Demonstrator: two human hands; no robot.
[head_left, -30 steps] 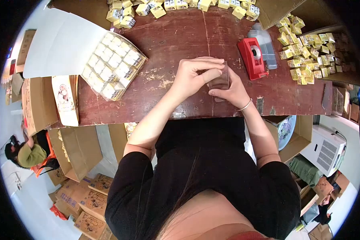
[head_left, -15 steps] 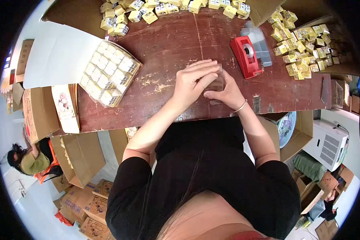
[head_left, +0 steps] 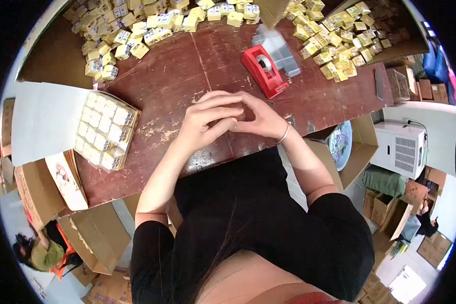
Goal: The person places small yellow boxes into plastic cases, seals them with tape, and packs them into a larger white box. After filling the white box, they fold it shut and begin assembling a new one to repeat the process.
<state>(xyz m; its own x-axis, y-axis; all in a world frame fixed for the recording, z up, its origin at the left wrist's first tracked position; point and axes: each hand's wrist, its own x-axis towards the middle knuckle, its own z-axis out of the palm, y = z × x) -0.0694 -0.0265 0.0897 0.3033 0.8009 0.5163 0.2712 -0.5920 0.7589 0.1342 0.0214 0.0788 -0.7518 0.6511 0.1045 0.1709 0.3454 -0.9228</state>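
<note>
My left hand (head_left: 205, 123) and my right hand (head_left: 261, 119) meet above the near part of the table, fingers curved toward each other. Between them is a small clear plastic piece (head_left: 242, 115), mostly covered by the fingers and hard to make out. Both hands are closed around it. Just beyond my right hand stands a red tape dispenser (head_left: 263, 72) with a roll of tape. Behind the dispenser lie clear plastic sheets or trays (head_left: 280, 50). To the left, an open box (head_left: 106, 130) holds rows of small white-and-yellow boxes.
Small yellow boxes (head_left: 159, 23) are heaped at the back left, and another heap (head_left: 339, 43) spills from a carton at the right. A worn dark-red table (head_left: 172, 76) lies under everything. Cartons (head_left: 99, 238) stand below at the left, near another person (head_left: 43, 251).
My view has swung, so the table items appear further left. My hands have drawn closer together, with their fingers now overlapping around the clear plastic piece, which shows less than before.
</note>
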